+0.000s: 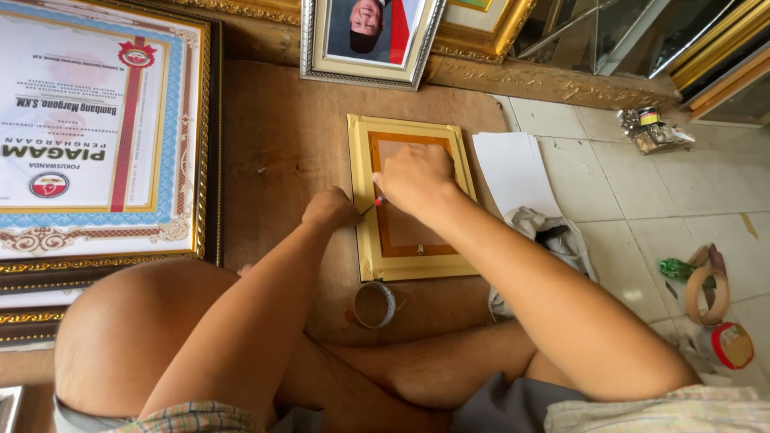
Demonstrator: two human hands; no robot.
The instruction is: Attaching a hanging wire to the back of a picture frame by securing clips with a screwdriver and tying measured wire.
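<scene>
A small gold picture frame (pixel 411 265) lies face down on a brown board (pixel 281 136), its brown backing panel showing. My right hand (pixel 415 178) rests on the backing and grips a thin tool with a red handle (pixel 378 201), its tip at the frame's left edge. My left hand (pixel 330 208) is a closed fist pressed against the frame's left edge, right beside the tool tip. My bare knee and crossed legs fill the lower part of the view.
A large framed certificate (pixel 96 136) lies at left. A silver-framed portrait (pixel 369 40) leans at the top. White paper (pixel 513 172), a grey cloth (pixel 553 236), a tape roll (pixel 374 304), more tape rolls (pixel 710 293) and a red lid (pixel 731 345) lie around.
</scene>
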